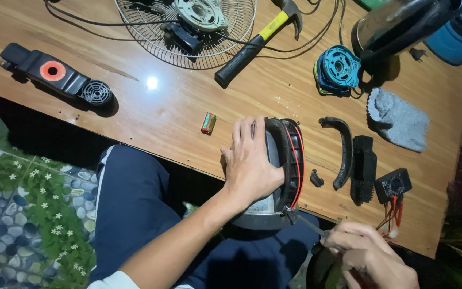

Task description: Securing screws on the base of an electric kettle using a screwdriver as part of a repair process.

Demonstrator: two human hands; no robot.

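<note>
On the wooden table (151, 115), near its front edge, a round appliance base (283, 160) lies tipped on its side (red wire circling the rim). At its nine o'clock, the left hand (249, 163) presses flat, fingers spread over the casing. At five o'clock, the right hand (367, 254) pinches a thin screwdriver (308, 225), tip touching the rim. A small battery (208, 123) lies at ten o'clock.

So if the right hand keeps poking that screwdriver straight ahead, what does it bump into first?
Probably the kettle base. The right hand aims the screwdriver up-left, and its tip already sits at the base's lower rim, which the left hand steadies. Depth is hard to judge.
</note>
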